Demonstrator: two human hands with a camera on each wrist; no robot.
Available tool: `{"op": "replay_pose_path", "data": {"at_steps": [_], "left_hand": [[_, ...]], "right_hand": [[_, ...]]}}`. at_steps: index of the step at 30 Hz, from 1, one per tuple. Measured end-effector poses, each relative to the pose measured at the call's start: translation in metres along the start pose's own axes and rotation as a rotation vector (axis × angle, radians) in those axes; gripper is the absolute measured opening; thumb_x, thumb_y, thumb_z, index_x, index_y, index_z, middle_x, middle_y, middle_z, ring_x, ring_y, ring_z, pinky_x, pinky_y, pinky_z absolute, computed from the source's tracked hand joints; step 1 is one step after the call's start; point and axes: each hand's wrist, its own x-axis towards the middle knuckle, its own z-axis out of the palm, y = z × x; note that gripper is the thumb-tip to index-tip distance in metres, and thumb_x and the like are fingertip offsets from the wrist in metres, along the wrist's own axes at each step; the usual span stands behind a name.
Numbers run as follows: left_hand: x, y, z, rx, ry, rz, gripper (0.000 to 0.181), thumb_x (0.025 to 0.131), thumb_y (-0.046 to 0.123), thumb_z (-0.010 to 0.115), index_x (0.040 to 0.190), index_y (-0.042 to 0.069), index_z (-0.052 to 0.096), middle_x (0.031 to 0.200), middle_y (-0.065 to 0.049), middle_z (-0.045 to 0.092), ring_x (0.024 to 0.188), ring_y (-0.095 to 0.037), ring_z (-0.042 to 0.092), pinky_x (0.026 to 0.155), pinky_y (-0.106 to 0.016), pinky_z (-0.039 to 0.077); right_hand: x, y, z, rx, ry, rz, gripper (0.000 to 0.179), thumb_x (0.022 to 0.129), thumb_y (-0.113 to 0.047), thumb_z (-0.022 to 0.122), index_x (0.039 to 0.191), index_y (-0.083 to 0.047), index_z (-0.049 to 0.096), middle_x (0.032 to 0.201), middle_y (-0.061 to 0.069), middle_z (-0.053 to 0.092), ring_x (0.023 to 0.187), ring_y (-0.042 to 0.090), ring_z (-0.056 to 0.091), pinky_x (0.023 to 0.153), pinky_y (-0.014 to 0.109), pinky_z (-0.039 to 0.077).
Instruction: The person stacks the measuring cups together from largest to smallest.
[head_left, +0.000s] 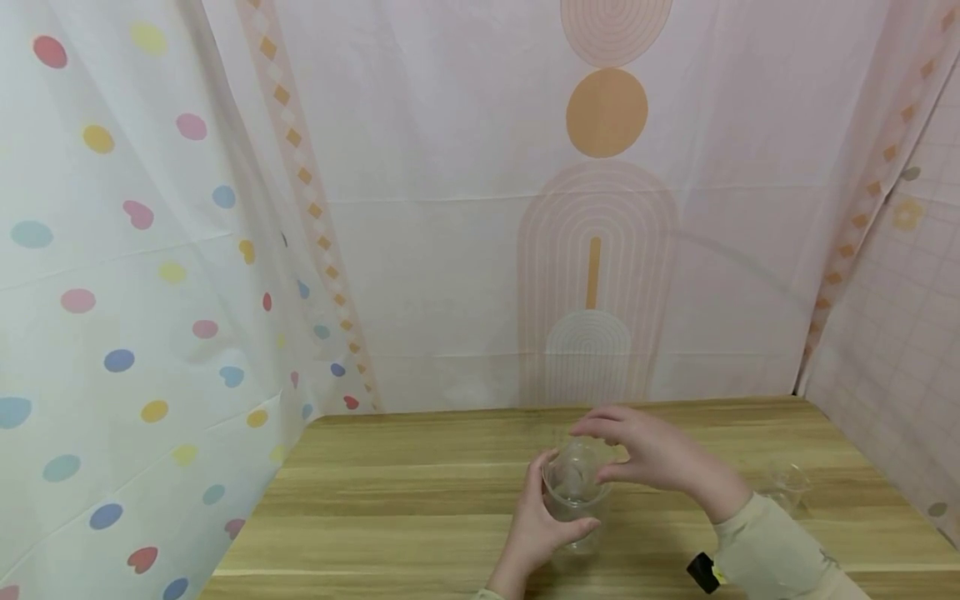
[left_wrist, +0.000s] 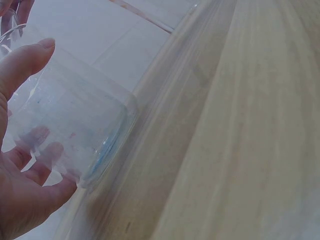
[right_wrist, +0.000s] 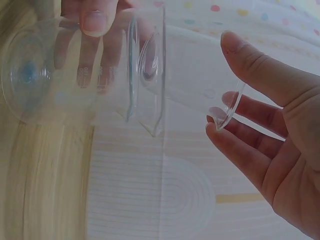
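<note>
In the head view, my left hand [head_left: 536,525] grips a large clear beaker [head_left: 581,510] low over the table, thumb on the near side. Its base and the fingers behind the glass show in the left wrist view. My right hand [head_left: 641,450] is above the mouth, thumb and fingers around the rim of a smaller clear beaker [right_wrist: 197,85]. The right wrist view shows this small beaker lined up with the mouth of the large one, whose wall carries white graduation marks. A second rim [right_wrist: 159,75] stands just beyond the first, with a pouring lip.
Another small clear glass vessel [head_left: 790,479] stands on the wooden table [head_left: 405,500] at the right, partly behind the right forearm. A small black object [head_left: 703,573] shows beside the right sleeve. Patterned curtains [head_left: 450,250] enclose the table at the back and sides.
</note>
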Motion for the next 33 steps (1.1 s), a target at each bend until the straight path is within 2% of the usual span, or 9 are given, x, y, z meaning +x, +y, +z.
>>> {"op": "replay_pose_path", "data": {"at_steps": [5,14,33], "left_hand": [[0.0,-0.002,0.001,0.029,0.018,0.029,0.097,0.07,0.03,0.09,0.148,0.023,0.033,0.145,-0.008,0.044,0.128,-0.028,0.046,0.101,-0.051,0.041],[-0.001,0.001,0.0,0.017,0.01,-0.024,0.099,0.069,0.031,0.091,0.148,0.025,0.032,0.145,-0.004,0.043,0.13,-0.025,0.045,0.103,-0.049,0.039],[-0.001,0.0,0.0,0.04,0.014,-0.012,0.098,0.07,0.031,0.09,0.148,0.022,0.032,0.146,-0.005,0.042,0.129,-0.026,0.045,0.1,-0.046,0.041]], "right_hand": [[0.001,0.0,0.005,0.007,-0.03,0.014,0.059,0.074,-0.022,0.087,0.127,-0.01,0.064,0.121,0.005,0.063,0.097,0.019,0.064,0.078,0.031,0.054],[0.002,0.001,0.013,0.017,-0.073,0.037,0.057,0.075,-0.023,0.086,0.126,-0.012,0.064,0.121,0.002,0.062,0.095,0.016,0.064,0.076,0.029,0.054],[0.007,-0.001,0.018,0.01,-0.128,0.073,0.056,0.075,-0.027,0.086,0.126,-0.013,0.065,0.121,0.0,0.063,0.095,0.015,0.063,0.077,0.03,0.053]]}}
